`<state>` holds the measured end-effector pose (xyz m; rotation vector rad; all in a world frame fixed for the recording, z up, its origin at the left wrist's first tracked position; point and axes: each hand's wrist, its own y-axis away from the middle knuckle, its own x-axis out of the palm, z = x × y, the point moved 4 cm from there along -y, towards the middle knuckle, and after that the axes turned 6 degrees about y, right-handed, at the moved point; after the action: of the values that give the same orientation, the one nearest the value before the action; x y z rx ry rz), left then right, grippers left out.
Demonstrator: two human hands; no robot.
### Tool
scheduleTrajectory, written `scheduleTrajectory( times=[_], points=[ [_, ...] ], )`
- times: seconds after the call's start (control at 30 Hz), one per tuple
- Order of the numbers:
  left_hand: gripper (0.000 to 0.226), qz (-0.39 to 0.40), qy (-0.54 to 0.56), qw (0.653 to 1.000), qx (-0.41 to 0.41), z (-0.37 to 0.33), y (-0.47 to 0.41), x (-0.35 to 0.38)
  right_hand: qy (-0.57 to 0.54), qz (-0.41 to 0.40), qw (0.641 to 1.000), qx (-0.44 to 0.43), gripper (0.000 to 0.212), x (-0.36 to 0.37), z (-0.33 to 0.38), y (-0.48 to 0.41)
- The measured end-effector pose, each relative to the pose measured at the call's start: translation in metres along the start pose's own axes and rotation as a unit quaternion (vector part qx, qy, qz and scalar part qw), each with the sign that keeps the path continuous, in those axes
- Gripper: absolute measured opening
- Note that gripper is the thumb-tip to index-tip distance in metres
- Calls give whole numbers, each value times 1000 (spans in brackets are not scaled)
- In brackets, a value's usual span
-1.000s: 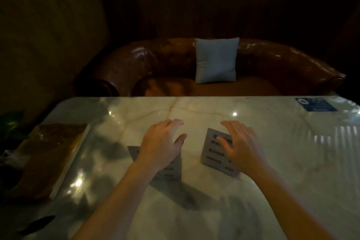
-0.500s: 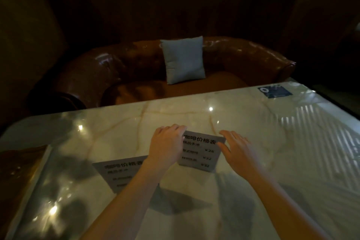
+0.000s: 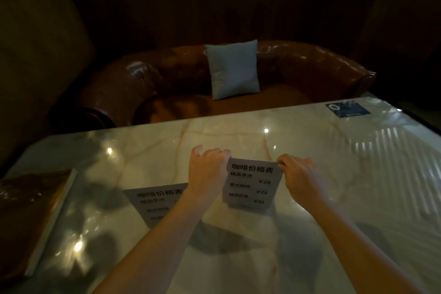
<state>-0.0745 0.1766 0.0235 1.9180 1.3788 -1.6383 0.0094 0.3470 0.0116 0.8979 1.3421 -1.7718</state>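
A white price card (image 3: 250,184) with printed lines stands tilted up on the marble table (image 3: 334,162). My left hand (image 3: 206,174) grips its upper left corner with curled fingers. My right hand (image 3: 301,176) pinches its upper right corner. A second, similar price card (image 3: 155,200) lies flat on the table to the left, partly hidden under my left forearm.
A brown book or menu (image 3: 31,217) lies at the table's left edge. A blue sticker (image 3: 346,108) sits at the far right corner. Beyond the table is a brown leather sofa (image 3: 167,79) with a pale cushion (image 3: 232,69).
Both hands went from resting flat on separate cards to gripping the right card's top corners, and the card is now raised on its lower edge. The view shifted.
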Motion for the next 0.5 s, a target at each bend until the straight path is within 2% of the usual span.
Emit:
scheduleTrajectory(
  times=[0.2,0.5],
  points=[
    [14,-36,24,998,34,-7,33,-11,-38,-3,999,-23,18,-7,-2,13],
    [27,-73,9,996,45,-3,60,-12,-57,11,997,-46,15,-8,7,34]
  ],
)
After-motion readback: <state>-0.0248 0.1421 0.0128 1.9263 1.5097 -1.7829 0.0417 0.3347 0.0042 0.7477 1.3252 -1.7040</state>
